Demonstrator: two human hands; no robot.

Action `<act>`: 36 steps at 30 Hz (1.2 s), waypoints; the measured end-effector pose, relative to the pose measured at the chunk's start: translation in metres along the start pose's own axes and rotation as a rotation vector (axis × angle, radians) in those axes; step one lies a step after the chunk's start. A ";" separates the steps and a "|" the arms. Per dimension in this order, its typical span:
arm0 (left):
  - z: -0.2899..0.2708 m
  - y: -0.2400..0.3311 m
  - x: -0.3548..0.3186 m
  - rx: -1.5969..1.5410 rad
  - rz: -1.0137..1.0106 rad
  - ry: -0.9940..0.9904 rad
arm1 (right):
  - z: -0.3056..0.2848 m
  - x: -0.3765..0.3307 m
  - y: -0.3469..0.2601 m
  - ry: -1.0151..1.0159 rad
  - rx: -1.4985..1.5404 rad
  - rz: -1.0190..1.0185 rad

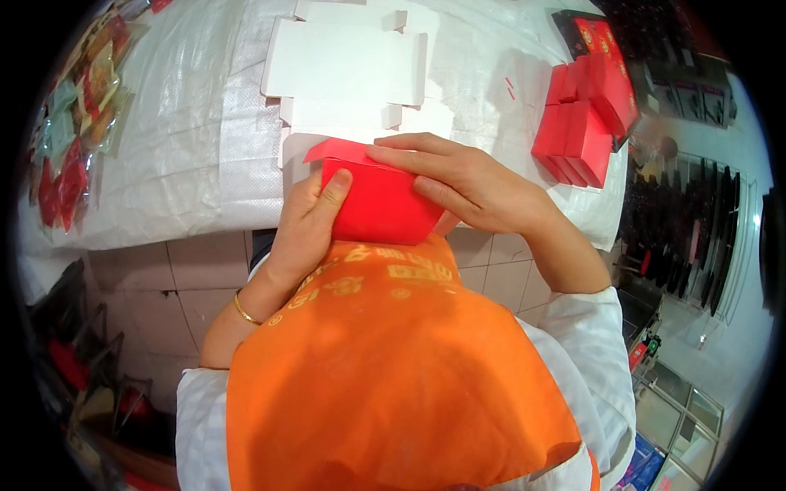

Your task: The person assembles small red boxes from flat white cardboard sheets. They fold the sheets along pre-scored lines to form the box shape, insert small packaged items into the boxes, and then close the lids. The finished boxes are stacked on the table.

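A red cardboard box [381,204] is held up close to my orange apron, at the table's near edge. My left hand [307,217] grips its left side, the thumb pressed on the red face and the other fingers hidden behind. Across the box's upper right lies my right hand [458,176], its fingers stretched out along the top edge. A flap sticks up at the box's upper left. Just beyond the box, unfolded box blanks [348,61] lie white side up on the table, with tabs at their edges.
Several folded red boxes [577,123] are stacked at the table's right, by a black and red patterned package [602,37]. Clear bags with coloured items [74,139] lie along the left edge. White woven sheeting [188,123] covers the table. Two small red strips [510,88] lie near the boxes.
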State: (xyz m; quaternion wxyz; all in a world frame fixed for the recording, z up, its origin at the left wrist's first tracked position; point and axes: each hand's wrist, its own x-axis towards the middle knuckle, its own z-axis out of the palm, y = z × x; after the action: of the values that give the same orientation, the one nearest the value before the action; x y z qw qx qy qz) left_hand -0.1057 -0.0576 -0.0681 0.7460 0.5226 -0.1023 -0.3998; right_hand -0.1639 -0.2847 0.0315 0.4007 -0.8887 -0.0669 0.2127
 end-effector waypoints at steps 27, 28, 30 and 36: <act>-0.005 0.072 0.016 0.866 1.054 0.528 | -0.011 0.022 -0.004 0.369 0.362 -0.044; -0.011 0.065 0.013 0.843 0.966 0.563 | -0.006 0.021 -0.005 0.420 0.469 -0.010; -0.016 0.052 0.014 0.578 0.732 0.519 | 0.010 0.030 -0.006 0.540 0.561 -0.068; 0.005 0.044 0.031 0.177 0.678 0.425 | 0.034 0.042 -0.011 0.740 0.683 -0.040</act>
State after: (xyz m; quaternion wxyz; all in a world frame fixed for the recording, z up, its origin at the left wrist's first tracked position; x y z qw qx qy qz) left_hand -0.0659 -0.0770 -0.0365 0.7922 0.5925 -0.1465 -0.0040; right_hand -0.1401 -0.2423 0.0061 0.6695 -0.7213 0.1357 -0.1146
